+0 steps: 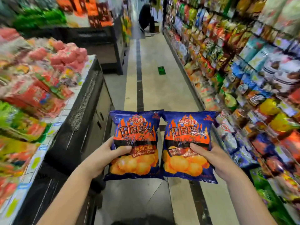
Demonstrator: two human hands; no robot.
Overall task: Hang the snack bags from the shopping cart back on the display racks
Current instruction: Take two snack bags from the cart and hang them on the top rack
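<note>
Left grip [105,155] clutches the left chip bag [134,127], right grip [215,161] the right chip bag [186,127], side by side.

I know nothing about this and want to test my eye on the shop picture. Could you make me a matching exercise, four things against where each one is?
Things: 1 left chip bag; 2 right chip bag; 3 green packet; 4 person in dark clothes.
Places: A lying on the aisle floor; B gripped by the right hand; C at the aisle's far end; D gripped by the left hand.
Pairs: 1-D, 2-B, 3-A, 4-C.
</note>
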